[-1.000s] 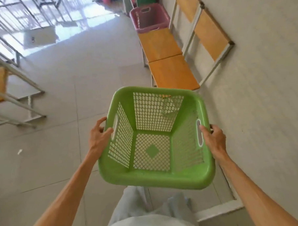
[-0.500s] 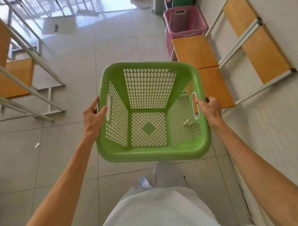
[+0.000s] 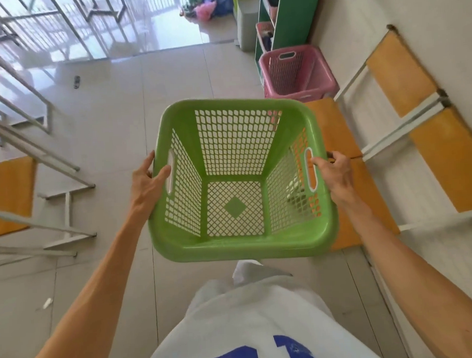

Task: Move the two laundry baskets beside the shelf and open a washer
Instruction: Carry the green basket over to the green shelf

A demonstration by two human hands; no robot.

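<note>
I carry an empty green laundry basket [image 3: 240,243] in front of my waist, above the tiled floor. My left hand [image 3: 148,182] grips its left rim at the handle slot. My right hand [image 3: 334,171] grips the right rim at the other slot. A pink laundry basket [image 3: 322,75] stands on the floor ahead on the right, against the green shelf [image 3: 292,16]. No washer is in view.
An orange bench [image 3: 345,157] with white legs runs along the right wall, just right of the green basket. More orange seats on metal frames [image 3: 11,194] stand at the left. Bags [image 3: 206,9] lie on the floor far ahead. A grey bin [image 3: 245,27] stands beside the shelf.
I have walked forward along the bench with the green basket held in both hands. The pink basket and the green shelf are closer and more of the shelf shows.
</note>
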